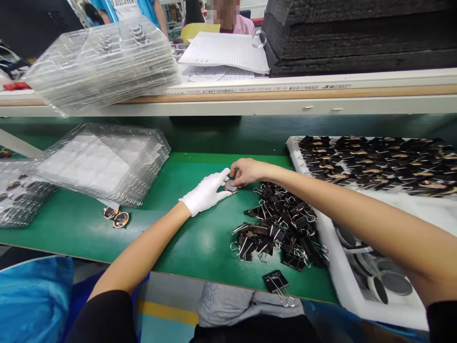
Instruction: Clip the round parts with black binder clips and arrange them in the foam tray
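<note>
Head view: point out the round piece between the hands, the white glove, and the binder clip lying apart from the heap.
Round piece (231, 187), head view: its grey face.
White glove (205, 193), head view: its back.
Binder clip (275, 281), head view: its black body.

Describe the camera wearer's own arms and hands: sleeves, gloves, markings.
Left hand: white, close-fitting fabric-like glove ending at the wrist. Right hand: no glove. Plain black sleeves on both upper arms, forearms uncovered. No watch, cables or markings visible.
</note>
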A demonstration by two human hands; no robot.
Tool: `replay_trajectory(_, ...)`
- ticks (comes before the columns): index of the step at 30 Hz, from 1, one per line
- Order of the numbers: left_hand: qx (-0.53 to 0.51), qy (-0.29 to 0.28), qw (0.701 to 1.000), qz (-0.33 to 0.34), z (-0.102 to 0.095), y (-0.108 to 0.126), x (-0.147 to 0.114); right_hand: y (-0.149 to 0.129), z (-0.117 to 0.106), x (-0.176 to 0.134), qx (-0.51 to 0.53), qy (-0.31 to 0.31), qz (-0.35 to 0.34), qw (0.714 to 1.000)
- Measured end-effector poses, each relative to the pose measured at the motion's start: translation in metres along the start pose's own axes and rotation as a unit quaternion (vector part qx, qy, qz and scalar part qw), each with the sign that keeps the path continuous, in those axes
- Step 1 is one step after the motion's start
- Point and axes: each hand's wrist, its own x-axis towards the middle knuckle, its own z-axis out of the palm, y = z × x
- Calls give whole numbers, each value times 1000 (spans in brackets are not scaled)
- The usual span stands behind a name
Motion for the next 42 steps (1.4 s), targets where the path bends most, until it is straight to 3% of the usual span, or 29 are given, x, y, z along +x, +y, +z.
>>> replay_trajectory(5,40,9,999,4,3,-1,-1,0,6,8,-42,20,-21,999)
replay_trajectory(11,149,36,982,-109,-5,16,-3,0,10,1,-12,39,-41,998)
replay_trajectory(13,110,35,988,-104,-8,20,-3,-1,9,-6,6,74,-47,996)
replay_trajectory(15,-2,44,995,-94,-10,24,-3,-3,8,-14,24,112,-62,991)
replay_trajectory(18,-174,77,974,-124,-13,31,-3,-8,7,-25,63,146,-98,982)
replay_trajectory(20,-230,81,959,-146,-15,38,-3,-9,8,-31,97,154,-124,975)
replay_trajectory(27,-261,-2,957,-125,-24,57,-6,-2,2,-56,189,26,-162,968)
replay_trajectory(29,-228,5,966,-119,-29,59,-7,-2,-3,-64,193,40,-158,967)
replay_trajectory(30,-194,38,973,-117,-32,62,-7,-2,-6,-68,200,63,-158,965)
replay_trajectory(32,-78,135,983,-93,-39,75,-10,-2,-13,-78,237,123,-166,949)
replay_trajectory(34,63,163,984,-22,-41,100,-18,-2,-20,-88,296,175,-186,920)
replay_trajectory(35,119,115,986,33,-39,117,-23,-1,-23,-93,323,197,-196,905)
replay_trajectory(36,151,32,983,95,-35,136,-31,-1,-26,-98,342,214,-204,892)
replay_trajectory(38,171,-94,956,218,-17,173,-49,-1,-29,-106,361,231,-216,878)
replay_trajectory(40,195,-125,918,323,8,201,-70,-1,-31,-113,365,231,-228,872)
replay_trajectory(42,271,-130,904,304,32,213,-87,-2,-32,-118,369,228,-242,868)
